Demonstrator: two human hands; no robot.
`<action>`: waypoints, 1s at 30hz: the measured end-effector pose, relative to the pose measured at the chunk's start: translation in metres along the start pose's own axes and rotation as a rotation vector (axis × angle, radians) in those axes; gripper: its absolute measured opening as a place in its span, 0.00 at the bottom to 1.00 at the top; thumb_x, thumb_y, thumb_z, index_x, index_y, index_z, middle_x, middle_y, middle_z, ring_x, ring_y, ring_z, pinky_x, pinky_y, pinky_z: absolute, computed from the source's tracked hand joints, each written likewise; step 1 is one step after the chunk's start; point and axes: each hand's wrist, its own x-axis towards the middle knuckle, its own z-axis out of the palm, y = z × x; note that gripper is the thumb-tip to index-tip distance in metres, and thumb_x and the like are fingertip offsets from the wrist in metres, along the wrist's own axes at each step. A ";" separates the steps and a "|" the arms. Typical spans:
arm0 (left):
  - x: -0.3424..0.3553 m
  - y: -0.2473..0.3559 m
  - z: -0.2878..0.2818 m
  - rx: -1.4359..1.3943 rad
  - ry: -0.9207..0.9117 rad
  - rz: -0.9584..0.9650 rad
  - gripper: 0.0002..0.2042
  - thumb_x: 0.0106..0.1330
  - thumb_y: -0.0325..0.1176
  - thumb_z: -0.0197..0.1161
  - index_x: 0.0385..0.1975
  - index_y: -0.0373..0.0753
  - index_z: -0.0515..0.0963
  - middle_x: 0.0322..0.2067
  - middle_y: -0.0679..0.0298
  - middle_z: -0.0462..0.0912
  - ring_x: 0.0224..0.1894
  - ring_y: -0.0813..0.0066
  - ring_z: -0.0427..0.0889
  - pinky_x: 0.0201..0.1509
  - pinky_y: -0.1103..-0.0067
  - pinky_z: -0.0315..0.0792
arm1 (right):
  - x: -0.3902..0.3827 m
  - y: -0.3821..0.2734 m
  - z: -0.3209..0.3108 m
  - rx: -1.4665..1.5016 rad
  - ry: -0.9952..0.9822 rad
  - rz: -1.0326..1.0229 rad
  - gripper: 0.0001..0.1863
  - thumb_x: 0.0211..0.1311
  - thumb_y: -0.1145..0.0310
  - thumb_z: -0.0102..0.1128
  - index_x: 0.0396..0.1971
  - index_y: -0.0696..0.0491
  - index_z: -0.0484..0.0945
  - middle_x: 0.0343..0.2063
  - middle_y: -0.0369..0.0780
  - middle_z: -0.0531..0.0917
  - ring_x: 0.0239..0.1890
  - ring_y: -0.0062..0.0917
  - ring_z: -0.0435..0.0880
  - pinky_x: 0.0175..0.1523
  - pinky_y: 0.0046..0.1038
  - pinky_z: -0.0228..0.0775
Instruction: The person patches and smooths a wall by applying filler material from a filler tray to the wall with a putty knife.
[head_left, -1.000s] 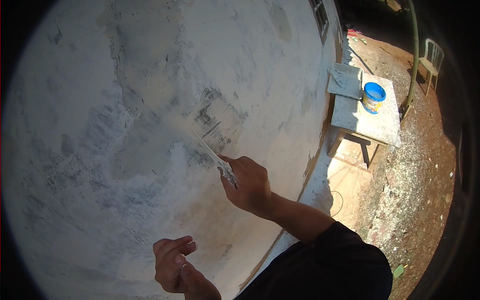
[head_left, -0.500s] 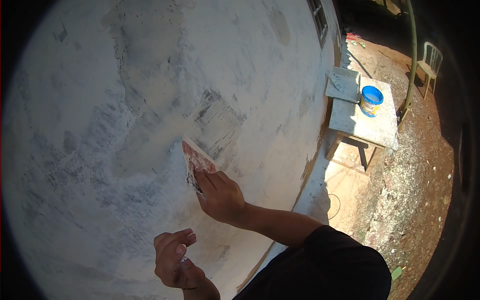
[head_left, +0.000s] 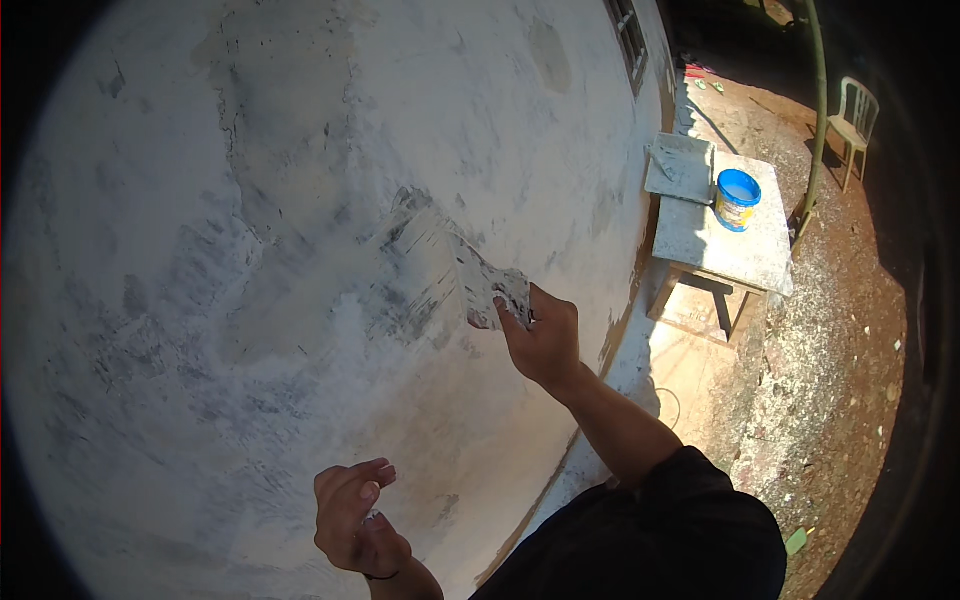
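So in the head view, the right hand (head_left: 543,340) was up against the rough whitish plastered wall (head_left: 300,200), fingers closed around the handle end of a wide flat putty-smeared scraper blade (head_left: 488,285). The blade stuck out up and to the left of that hand, lying nearly flat on the wall, which makes sense if you want the filler to go on thin instead of gouging. Index finger looked laid along the back of the blade, probably for pressure, though the grip itself was partly hidden.

The blade looked crusted all over with white and grey filler, edges ragged with dried bits. Just past it on the wall sat a streaky patch of fresh grey-white strokes (head_left: 420,270), darker than the dry plaster around it.

The left hand (head_left: 352,510) hung lower down, below and left of the right one, near the wall but I couldn't tell if it touched. Its fingers were loosely curled, thumb against them, holding nothing that I could make out.

Off to the right of the working hand, well apart, stood a pale splattered stone-topped counter (head_left: 720,240) with a small blue-lidded tub (head_left: 737,198) and a flat grey square board (head_left: 680,167) on it, kept within reach I'd guess. Beyond that, a pale plastic chair (head_left: 853,120) on the reddish dirt.
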 end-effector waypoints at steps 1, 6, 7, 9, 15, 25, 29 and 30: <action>-0.001 0.000 -0.001 0.004 -0.001 -0.001 0.15 0.57 0.26 0.48 0.44 0.35 0.75 0.23 0.53 0.82 0.26 0.59 0.82 0.34 0.71 0.66 | 0.004 0.002 0.000 -0.002 0.008 -0.007 0.07 0.56 0.72 0.60 0.24 0.59 0.74 0.16 0.47 0.76 0.18 0.40 0.76 0.25 0.34 0.67; -0.004 0.001 -0.010 0.040 -0.006 -0.017 0.16 0.58 0.26 0.48 0.45 0.35 0.75 0.24 0.53 0.82 0.26 0.60 0.82 0.34 0.71 0.66 | 0.025 0.007 0.012 -0.232 -0.012 -0.105 0.09 0.53 0.74 0.61 0.34 0.61 0.78 0.23 0.46 0.80 0.27 0.35 0.81 0.32 0.30 0.72; -0.004 0.001 -0.011 0.043 -0.007 -0.016 0.16 0.58 0.26 0.48 0.45 0.35 0.75 0.24 0.53 0.82 0.26 0.60 0.82 0.34 0.71 0.66 | 0.027 0.007 0.016 -0.323 0.035 -0.239 0.10 0.50 0.72 0.63 0.33 0.59 0.77 0.22 0.44 0.77 0.26 0.36 0.78 0.30 0.33 0.71; -0.005 0.001 -0.010 0.044 -0.004 -0.015 0.16 0.57 0.26 0.48 0.45 0.35 0.75 0.24 0.52 0.82 0.26 0.60 0.82 0.35 0.71 0.67 | 0.022 0.002 0.036 -0.342 0.031 -0.293 0.13 0.49 0.74 0.63 0.36 0.60 0.77 0.23 0.43 0.79 0.27 0.35 0.78 0.31 0.32 0.72; -0.007 0.001 -0.010 0.046 -0.002 -0.024 0.17 0.56 0.25 0.48 0.45 0.34 0.75 0.25 0.50 0.82 0.25 0.60 0.81 0.35 0.71 0.67 | -0.037 -0.036 0.093 -0.475 0.006 -0.500 0.24 0.40 0.76 0.64 0.43 0.63 0.75 0.31 0.43 0.80 0.31 0.33 0.78 0.35 0.28 0.74; 0.003 0.000 -0.003 0.016 -0.009 -0.005 0.17 0.55 0.25 0.48 0.44 0.33 0.75 0.25 0.51 0.82 0.26 0.59 0.81 0.38 0.71 0.68 | 0.001 -0.025 0.009 -0.027 -0.068 -0.235 0.04 0.56 0.76 0.59 0.28 0.60 0.76 0.20 0.47 0.76 0.21 0.41 0.75 0.27 0.34 0.66; 0.001 0.003 -0.004 0.016 -0.024 -0.025 0.16 0.56 0.24 0.48 0.44 0.33 0.75 0.25 0.51 0.82 0.26 0.59 0.81 0.38 0.72 0.68 | 0.017 0.005 0.014 -0.308 0.029 -0.277 0.12 0.51 0.75 0.61 0.38 0.59 0.77 0.25 0.43 0.79 0.29 0.35 0.78 0.33 0.34 0.72; 0.000 0.005 -0.004 0.007 -0.031 -0.030 0.16 0.56 0.24 0.47 0.44 0.33 0.75 0.25 0.51 0.83 0.26 0.60 0.81 0.39 0.72 0.68 | 0.015 0.006 0.024 -0.374 0.021 -0.277 0.14 0.50 0.76 0.61 0.39 0.59 0.76 0.26 0.43 0.79 0.30 0.35 0.78 0.34 0.33 0.72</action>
